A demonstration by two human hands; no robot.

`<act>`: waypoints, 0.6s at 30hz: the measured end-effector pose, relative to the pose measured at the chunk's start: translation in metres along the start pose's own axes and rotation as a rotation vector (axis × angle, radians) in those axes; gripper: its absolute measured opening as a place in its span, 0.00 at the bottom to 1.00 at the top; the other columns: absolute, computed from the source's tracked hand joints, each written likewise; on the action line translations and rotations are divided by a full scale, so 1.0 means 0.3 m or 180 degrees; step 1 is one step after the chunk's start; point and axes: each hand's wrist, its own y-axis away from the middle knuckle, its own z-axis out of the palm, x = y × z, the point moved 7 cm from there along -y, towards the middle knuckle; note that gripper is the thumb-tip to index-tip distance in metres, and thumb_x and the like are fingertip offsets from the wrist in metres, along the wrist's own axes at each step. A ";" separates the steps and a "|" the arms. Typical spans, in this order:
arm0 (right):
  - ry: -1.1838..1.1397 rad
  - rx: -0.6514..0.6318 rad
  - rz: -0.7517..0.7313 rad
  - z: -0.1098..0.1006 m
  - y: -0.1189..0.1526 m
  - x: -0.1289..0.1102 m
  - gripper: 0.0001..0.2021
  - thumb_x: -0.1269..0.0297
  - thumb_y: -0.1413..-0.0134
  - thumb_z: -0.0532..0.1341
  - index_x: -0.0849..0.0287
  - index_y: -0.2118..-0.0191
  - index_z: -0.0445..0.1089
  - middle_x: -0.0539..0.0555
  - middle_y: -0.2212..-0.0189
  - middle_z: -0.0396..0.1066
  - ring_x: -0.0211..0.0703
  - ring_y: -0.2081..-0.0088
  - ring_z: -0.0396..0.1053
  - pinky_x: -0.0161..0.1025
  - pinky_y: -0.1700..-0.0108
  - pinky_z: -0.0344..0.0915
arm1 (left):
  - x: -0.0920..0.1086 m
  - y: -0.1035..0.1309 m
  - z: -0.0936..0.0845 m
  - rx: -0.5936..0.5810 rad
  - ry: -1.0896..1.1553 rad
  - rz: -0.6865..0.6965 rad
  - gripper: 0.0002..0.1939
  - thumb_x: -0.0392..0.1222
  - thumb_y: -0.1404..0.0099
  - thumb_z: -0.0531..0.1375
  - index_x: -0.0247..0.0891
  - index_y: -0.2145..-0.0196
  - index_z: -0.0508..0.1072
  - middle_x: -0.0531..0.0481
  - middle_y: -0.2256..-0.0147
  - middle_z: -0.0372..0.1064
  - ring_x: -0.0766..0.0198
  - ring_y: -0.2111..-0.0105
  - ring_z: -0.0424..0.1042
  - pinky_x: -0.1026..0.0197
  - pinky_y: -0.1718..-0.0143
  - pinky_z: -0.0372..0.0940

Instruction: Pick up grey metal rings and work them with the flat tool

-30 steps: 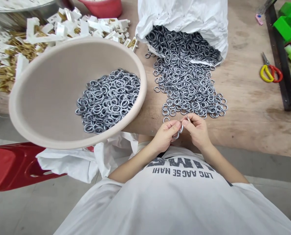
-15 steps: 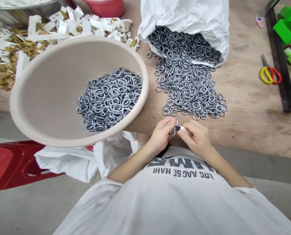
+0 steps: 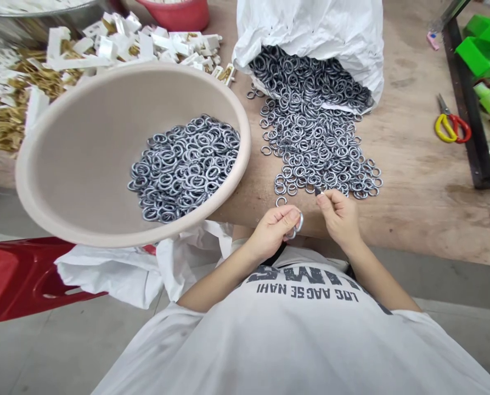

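Note:
My left hand [image 3: 270, 231] is closed at the table's front edge, with shiny grey rings [image 3: 300, 221] pinched at the thumb and fingertips. To its right, my right hand [image 3: 342, 217] is closed on a small tool with a dark blade [image 3: 317, 191]; the fingers cover its handle. The blade's tip is at the near edge of a loose pile of grey rings [image 3: 316, 137]. One single ring [image 3: 281, 202] lies just above my left hand. Many similar rings [image 3: 187, 167] are heaped in the right side of a large beige basin [image 3: 75, 148].
The pile spills from a white sack [image 3: 310, 24]. Scissors [image 3: 451, 125] with yellow and red handles lie right, near a dark metal frame [image 3: 467, 104] and green bins [image 3: 481, 52]. White plastic parts [image 3: 108, 46] are heaped behind the basin. A red chair [image 3: 18, 280] stands lower left.
My hands have come apart. My right hand has moved the tool up and right, away from the rings in my left hand to the pile's edge. The left hand stays nearly in place.

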 end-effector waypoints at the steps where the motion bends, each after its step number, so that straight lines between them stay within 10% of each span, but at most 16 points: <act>1: -0.0072 0.0051 0.0053 0.005 -0.008 0.014 0.15 0.54 0.33 0.57 0.57 0.68 0.70 0.47 0.76 0.64 0.37 0.73 0.61 0.37 0.68 0.56 | 0.007 0.002 -0.011 0.0054 0.0049 -0.0009 0.22 0.55 0.35 0.63 0.34 0.75 0.67 0.58 0.81 0.53 0.74 0.82 0.49 0.67 0.81 0.43; 11: 0.1675 -0.1204 -0.0372 0.260 -0.034 -0.016 0.14 0.54 0.35 0.60 0.51 0.48 0.72 0.56 0.53 0.75 0.51 0.56 0.72 0.41 0.62 0.61 | 0.107 0.038 -0.208 0.0727 0.1288 0.0192 0.13 0.42 0.40 0.61 0.36 0.76 0.62 0.54 0.71 0.62 0.74 0.80 0.58 0.69 0.82 0.53; 18: 0.1770 -0.1039 -0.0256 0.229 -0.047 0.021 0.09 0.64 0.34 0.57 0.55 0.54 0.73 0.58 0.57 0.73 0.52 0.58 0.71 0.42 0.62 0.60 | 0.078 0.032 -0.203 0.0703 0.1737 -0.0191 0.08 0.40 0.42 0.60 0.36 0.73 0.64 0.52 0.68 0.68 0.72 0.79 0.65 0.72 0.83 0.54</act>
